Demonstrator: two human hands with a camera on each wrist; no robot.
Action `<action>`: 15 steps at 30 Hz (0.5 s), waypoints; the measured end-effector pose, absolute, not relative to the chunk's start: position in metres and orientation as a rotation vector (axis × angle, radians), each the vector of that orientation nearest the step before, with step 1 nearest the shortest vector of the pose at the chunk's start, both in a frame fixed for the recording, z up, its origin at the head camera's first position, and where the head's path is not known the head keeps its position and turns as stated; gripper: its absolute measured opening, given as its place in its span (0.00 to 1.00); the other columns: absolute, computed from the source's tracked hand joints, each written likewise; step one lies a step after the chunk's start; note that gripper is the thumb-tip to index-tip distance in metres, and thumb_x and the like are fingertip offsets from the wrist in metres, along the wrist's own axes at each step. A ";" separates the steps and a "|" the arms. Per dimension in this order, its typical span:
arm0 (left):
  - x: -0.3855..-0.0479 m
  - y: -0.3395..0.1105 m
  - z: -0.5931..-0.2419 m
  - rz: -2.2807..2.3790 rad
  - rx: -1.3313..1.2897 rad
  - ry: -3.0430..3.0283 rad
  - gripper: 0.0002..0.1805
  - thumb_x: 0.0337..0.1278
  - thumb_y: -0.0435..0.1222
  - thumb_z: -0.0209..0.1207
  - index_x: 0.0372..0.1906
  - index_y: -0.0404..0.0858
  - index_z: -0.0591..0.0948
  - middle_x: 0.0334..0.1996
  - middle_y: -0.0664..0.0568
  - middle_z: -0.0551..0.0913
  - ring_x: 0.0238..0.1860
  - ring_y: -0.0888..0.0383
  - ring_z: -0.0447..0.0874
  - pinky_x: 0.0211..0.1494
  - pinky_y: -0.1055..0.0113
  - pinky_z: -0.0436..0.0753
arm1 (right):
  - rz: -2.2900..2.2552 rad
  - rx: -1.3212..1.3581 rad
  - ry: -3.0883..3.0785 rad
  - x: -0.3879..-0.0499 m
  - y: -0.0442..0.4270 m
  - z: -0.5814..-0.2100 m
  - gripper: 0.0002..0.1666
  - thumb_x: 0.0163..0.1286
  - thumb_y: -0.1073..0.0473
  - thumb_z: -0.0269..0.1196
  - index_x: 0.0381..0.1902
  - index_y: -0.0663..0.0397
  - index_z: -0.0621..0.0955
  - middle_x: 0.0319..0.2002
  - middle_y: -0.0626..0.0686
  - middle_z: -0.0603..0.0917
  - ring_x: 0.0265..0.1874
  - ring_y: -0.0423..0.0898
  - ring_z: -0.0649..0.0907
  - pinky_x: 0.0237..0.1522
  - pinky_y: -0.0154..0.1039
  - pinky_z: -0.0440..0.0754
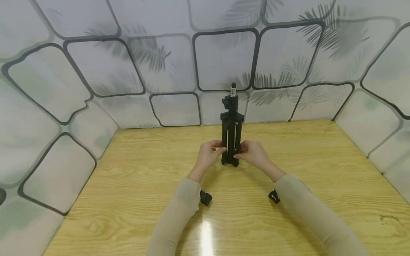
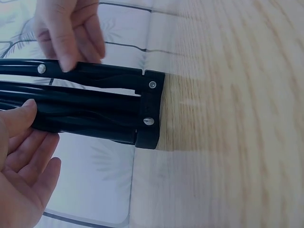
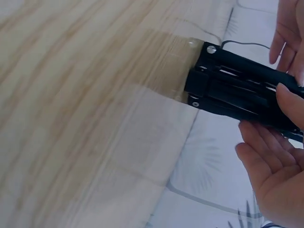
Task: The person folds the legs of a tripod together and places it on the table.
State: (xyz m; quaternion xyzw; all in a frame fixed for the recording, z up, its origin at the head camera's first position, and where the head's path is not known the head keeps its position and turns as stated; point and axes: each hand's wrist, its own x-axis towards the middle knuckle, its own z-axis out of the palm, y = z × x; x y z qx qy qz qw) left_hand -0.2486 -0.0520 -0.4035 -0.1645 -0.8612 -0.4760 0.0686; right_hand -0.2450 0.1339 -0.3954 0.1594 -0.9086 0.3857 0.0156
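Black, with a silvery spigot [image 1: 233, 90] at its tip, a folded tripod stand [image 1: 230, 133] rises upright just right of centre in the head view. Its lower end meets the yellowish wood tabletop [image 1: 128, 177]; its top overlaps the patterned wall covering [image 1: 224, 60] past the tabletop's back edge. The left hand [image 1: 209, 154] pinches the stand low on its left side, and the right hand [image 1: 254, 153] pinches the opposite side. Wood stretches away on both sides; the side edges slant outward, the left to the frame's bottom, the right off its right side. Beige sleeves [image 1: 182, 209] come up from the bottom.

Across the left wrist view, the stand enters from the left edge, and its foot bracket [image 2: 151, 107], dotted with silver rivets [image 2: 148, 121], ends near the middle against the wood. At lower left, the left hand's thumb presses one side of the legs [image 2: 104, 76], its slightly parted fingers behind them. The right hand reaches in at upper left, thumb on the upper leg. Wood fills the right half.

From the right edge of the right wrist view, the stand points toward upper centre. The right hand, lower right, pinches it, thumb above and fingers below, close together. Part of the left hand shows at upper right; its grip cannot be told there. Wood spreads over the left side, bounded by a slanting edge.
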 end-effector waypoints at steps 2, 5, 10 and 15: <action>-0.248 -0.052 -0.404 -1.434 -0.498 -2.584 0.14 0.52 0.38 0.59 0.43 0.36 0.80 0.37 0.51 0.82 0.41 0.58 0.78 0.44 0.66 0.76 | 1.223 0.513 -2.854 -0.248 0.135 -0.399 0.16 0.50 0.59 0.68 0.34 0.64 0.79 0.29 0.55 0.82 0.28 0.48 0.81 0.31 0.41 0.79; -0.248 -0.053 -0.404 -1.439 -0.500 -2.568 0.13 0.51 0.39 0.61 0.41 0.36 0.81 0.35 0.51 0.82 0.39 0.59 0.79 0.43 0.67 0.76 | 1.220 0.557 -2.897 -0.252 0.135 -0.404 0.16 0.49 0.60 0.69 0.34 0.65 0.79 0.28 0.56 0.83 0.27 0.47 0.82 0.30 0.41 0.79; -0.248 -0.053 -0.404 -1.429 -0.496 -2.560 0.13 0.49 0.39 0.62 0.40 0.37 0.81 0.33 0.52 0.82 0.36 0.60 0.79 0.42 0.67 0.76 | 1.164 0.579 -2.957 -0.255 0.134 -0.407 0.17 0.48 0.62 0.69 0.35 0.66 0.79 0.27 0.55 0.83 0.26 0.47 0.82 0.31 0.42 0.79; -0.246 -0.053 -0.403 -1.397 -0.498 -2.562 0.14 0.48 0.40 0.63 0.39 0.36 0.82 0.32 0.52 0.82 0.35 0.60 0.79 0.42 0.68 0.76 | 1.159 0.594 -2.989 -0.258 0.131 -0.410 0.18 0.48 0.63 0.69 0.37 0.67 0.79 0.26 0.56 0.83 0.25 0.47 0.82 0.31 0.42 0.79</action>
